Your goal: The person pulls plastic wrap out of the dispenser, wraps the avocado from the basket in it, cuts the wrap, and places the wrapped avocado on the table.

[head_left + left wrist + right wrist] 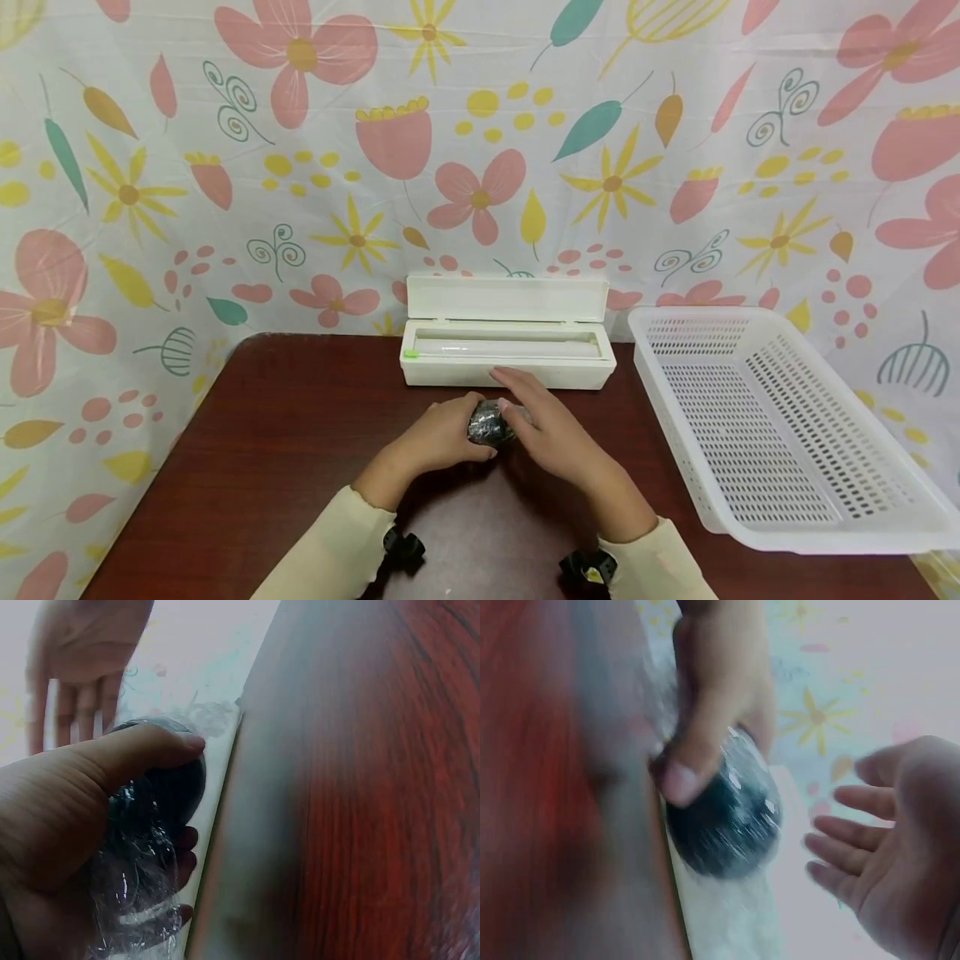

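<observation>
My left hand grips a dark, rounded object wrapped in shiny cling film. In the left wrist view, the thumb of the left hand lies across the object's dark top, and crumpled film gathers in the palm. The right wrist view shows the smooth, film-covered end of the object; what lies inside the wrap I cannot tell. My right hand is beside it with fingers extended. Seen from the right wrist, that right hand is apart from the object, palm facing it.
Just beyond the hands stands a white cling film dispenser, lid raised, with a roll inside. A white perforated basket occupies the right side of the dark red wooden table. Behind hangs a flower-patterned cloth.
</observation>
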Demonstrator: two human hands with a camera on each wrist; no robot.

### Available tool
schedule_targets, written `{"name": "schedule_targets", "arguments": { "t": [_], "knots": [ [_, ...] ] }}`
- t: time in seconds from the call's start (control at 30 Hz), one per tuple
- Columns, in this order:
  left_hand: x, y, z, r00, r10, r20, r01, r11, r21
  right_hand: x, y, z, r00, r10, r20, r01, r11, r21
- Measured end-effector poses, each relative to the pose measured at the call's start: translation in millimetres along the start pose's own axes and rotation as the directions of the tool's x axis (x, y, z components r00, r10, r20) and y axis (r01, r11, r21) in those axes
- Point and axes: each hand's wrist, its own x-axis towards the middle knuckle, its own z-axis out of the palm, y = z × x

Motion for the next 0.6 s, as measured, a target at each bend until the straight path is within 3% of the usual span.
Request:
{"name": "schedule_targets", "arguments": {
  "t": [0.13, 0.3, 0.6],
  "knots": [
    [1.1, 1.4, 1.2, 1.0, 0.015, -0.021, -0.017, 0.998, -0.053, 1.0, -10.8, 10.0, 0.997, -0.063, -0.037, 0.063, 0.998, 0.01],
    [1.8, 3.0, 1.7, 0.993, 0.056, -0.105, -0.065, 0.994, -0.086, 3.0, -13.5, 23.4, 0.993, -0.098, -0.066, 0.095, 0.995, -0.035],
    [-1.4, 4.0, -0.6, 0.982, 0.092, -0.163, -0.098, 0.995, -0.028, 6.0, -1.5, 35.8, 0.976, -0.138, -0.169, 0.101, 0.972, -0.21]
  ]
}}
